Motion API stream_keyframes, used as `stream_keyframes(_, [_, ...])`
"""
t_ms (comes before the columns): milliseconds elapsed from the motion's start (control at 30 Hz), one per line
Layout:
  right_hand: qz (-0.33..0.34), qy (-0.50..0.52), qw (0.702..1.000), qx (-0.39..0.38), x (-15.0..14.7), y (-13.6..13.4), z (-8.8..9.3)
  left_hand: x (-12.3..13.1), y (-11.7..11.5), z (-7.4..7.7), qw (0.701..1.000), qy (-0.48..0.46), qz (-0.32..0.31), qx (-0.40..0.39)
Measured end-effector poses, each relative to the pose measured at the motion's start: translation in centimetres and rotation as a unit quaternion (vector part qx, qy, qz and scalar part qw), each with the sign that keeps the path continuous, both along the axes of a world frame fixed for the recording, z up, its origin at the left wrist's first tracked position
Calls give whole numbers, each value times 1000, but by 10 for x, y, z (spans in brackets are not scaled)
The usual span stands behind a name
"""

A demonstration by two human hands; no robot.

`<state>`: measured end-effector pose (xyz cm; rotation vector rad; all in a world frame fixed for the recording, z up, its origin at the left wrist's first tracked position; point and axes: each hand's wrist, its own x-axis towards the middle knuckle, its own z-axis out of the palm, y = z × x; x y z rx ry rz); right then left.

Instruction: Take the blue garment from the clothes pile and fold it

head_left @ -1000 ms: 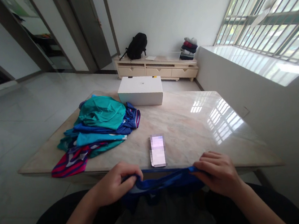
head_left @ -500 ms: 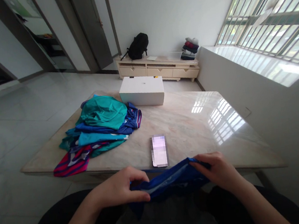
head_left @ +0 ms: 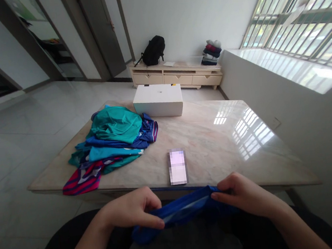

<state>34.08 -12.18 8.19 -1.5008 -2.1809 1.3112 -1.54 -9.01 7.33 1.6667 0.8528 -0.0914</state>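
A blue garment [head_left: 185, 209] is stretched between my hands, low in front of the table's near edge. My left hand [head_left: 134, 210] grips its left part between thumb and fingers. At its right end, my right hand [head_left: 242, 192] pinches the cloth. Just beyond the garment lies a phone [head_left: 177, 166] with a lit, blurred screen. A loose pile of clothes [head_left: 114, 126] in teal, blue and striped pink rests on the left half of the table.
The marble-patterned table [head_left: 203, 136] carries a white box [head_left: 158, 100] at its far edge. Beyond it, a low cabinet [head_left: 178, 76] holds a black backpack [head_left: 154, 51] and a stack of folded clothes [head_left: 212, 53]. A barred window is at the right.
The garment's right end and my right hand have moved slightly lower. Some of the blue cloth now hangs farther to the left, below my left hand.
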Motion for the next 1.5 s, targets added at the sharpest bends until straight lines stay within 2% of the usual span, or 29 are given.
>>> stream_keyframes(67, [-3, 24, 998, -66, 0, -2, 1, 9, -4, -4, 998, -40, 24, -36])
stream_keyframes(133, [10, 58, 991, -117, -4, -4, -1, 21, -8, -11, 991, -77, 83, -72])
stream_keyframes(233, [-2, 126, 984, -130, -17, -7, -13, 39, -13, -22, 972, -135, 149, -126])
stream_keyframes(367, [-76, 183, 975, -98, -44, -13, -36, 52, -20, -33, 956, -187, 120, -193])
stream_keyframes(533, [-82, 230, 963, -111, -65, -21, -49, 54, -22, -41, 951, -211, 108, -197])
stream_keyframes(633, [-93, 205, 973, -49, -66, -23, -52, 54, -18, -46, 950, -211, 128, -189])
stream_keyframes(733, [-102, 116, 984, 92, -67, -23, -57, 56, -15, -52, 951, -190, 184, -160])
stream_keyframes(833, [-104, 74, 968, 214, -70, -26, -60, 62, -14, -57, 941, -186, 241, -148])
stream_keyframes(967, [-74, 60, 970, 224, -77, -32, -64, 70, -18, -60, 930, -185, 281, -146])
stream_keyframes(1233, [-61, -3, 973, 223, -80, -38, -77, 71, -21, -59, 932, -163, 280, -160])
stream_keyframes(1333, [-51, -60, 959, 274, -79, -37, -80, 71, -23, -56, 933, -153, 271, -181])
stream_keyframes(1500, [3, -88, 909, 407, -87, -45, -87, 72, -26, -59, 932, -162, 264, -187])
